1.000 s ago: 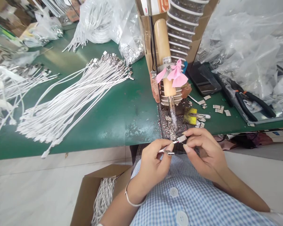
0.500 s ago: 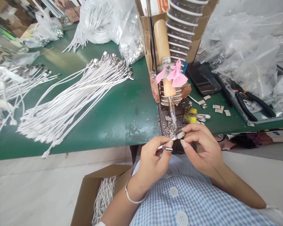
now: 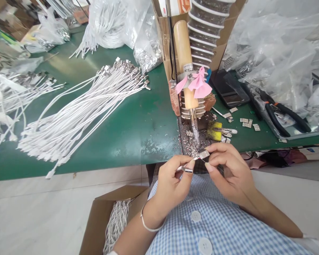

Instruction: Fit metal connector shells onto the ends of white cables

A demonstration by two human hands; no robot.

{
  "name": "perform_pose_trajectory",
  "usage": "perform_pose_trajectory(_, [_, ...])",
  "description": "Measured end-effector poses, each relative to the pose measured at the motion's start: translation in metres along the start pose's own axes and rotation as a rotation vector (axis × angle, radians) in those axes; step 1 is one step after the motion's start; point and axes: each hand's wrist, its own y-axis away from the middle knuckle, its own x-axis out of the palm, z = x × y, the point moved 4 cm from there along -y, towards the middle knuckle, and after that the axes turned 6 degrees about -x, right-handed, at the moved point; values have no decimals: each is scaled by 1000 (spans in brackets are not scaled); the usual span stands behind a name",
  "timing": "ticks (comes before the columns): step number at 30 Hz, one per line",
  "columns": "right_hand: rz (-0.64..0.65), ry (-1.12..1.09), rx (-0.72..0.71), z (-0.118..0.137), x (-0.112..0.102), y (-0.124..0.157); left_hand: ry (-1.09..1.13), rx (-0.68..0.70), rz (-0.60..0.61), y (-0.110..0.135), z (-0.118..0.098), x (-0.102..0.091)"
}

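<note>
the left hand (image 3: 172,180) and the right hand (image 3: 228,173) meet just off the near edge of the green table top (image 3: 117,124), above a blue-and-white checked shirt (image 3: 215,226). the right hand's thumb and fingers are pinched shut on a small silver metal connector shell (image 3: 204,154), which sits at the tip of the soldering iron. the left hand is closed round a thin white cable end with a metal plug (image 3: 187,170), held just beside that shell.

a big fan of white cables with metal ends (image 3: 77,109) covers the left half of the table. crumpled clear plastic bags (image 3: 276,53) fill the far right corner. an open brown cardboard box holding white cables (image 3: 106,219) stands below the near edge. the wooden-handled soldering iron (image 3: 184,67), tied with a pink bow (image 3: 198,85), hangs at the middle, tip down. black-handled pliers (image 3: 281,115) lie near the right edge. a yellow sponge (image 3: 214,130) rests beside the iron's tip.
</note>
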Motion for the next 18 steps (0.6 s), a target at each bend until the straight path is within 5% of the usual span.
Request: perform_pose_trajectory(18, [27,-54,-32,6,-5,15,-5,24,57,13,-2,-1])
